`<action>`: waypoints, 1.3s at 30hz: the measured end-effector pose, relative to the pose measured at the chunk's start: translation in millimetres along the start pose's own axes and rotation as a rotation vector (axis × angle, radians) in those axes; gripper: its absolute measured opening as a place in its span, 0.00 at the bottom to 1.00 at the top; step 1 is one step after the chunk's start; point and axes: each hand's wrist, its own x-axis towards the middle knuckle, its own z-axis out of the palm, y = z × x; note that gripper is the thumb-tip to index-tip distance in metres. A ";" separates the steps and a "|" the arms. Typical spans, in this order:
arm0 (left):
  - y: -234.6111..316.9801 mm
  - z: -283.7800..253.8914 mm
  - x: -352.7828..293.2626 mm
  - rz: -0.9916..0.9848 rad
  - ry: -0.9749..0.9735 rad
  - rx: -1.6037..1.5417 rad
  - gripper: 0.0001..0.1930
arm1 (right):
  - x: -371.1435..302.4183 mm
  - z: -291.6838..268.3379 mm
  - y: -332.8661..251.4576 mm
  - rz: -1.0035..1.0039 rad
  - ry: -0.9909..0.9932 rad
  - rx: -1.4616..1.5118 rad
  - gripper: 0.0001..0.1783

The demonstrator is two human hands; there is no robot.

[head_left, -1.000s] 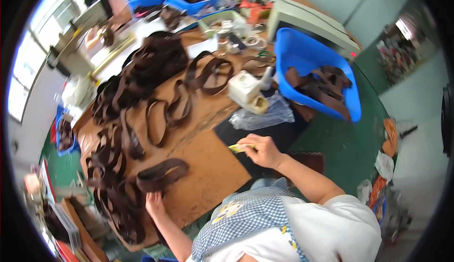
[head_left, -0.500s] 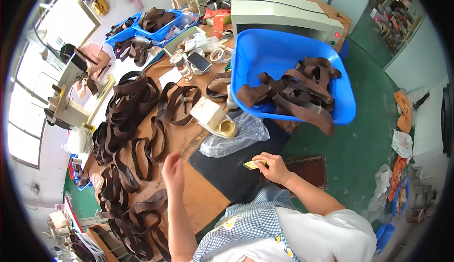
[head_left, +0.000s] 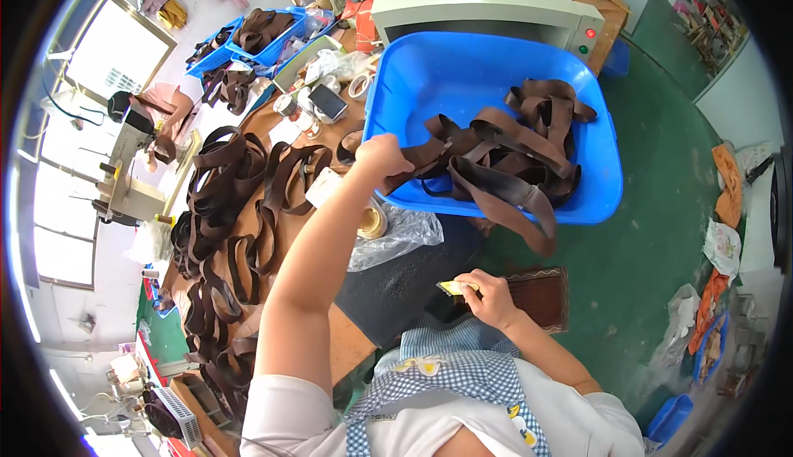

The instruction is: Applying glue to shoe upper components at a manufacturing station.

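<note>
White short sleeves (head_left: 285,407) — blue checked apron (head_left: 477,378)

Text, labels, numbers — none legible in view.

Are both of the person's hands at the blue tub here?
No, only the left hand is at the blue tub, while the right hand is apart from it, holding a small yellow object.

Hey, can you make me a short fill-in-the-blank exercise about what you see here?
1. The left hand is at the edge of the large ____ tub.
2. The small yellow object is in the ____ hand.
3. The straps in the tub are ____.
4. The floor beyond the tub's right side is ____.

Missing words: blue; right; brown; green.
</note>
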 end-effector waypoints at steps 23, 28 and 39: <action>-170.1 244.0 -388.3 -0.611 0.486 -1.677 0.18 | 106.3 96.6 -23.4 -0.259 -0.139 -0.098 0.06; -174.8 331.1 -391.8 -0.627 0.417 -1.824 0.15 | 154.2 141.5 3.9 -0.255 -0.037 -0.195 0.06; -174.8 246.6 -372.1 -0.350 0.626 -2.055 0.30 | 174.7 159.4 11.0 -0.221 -0.069 -0.375 0.07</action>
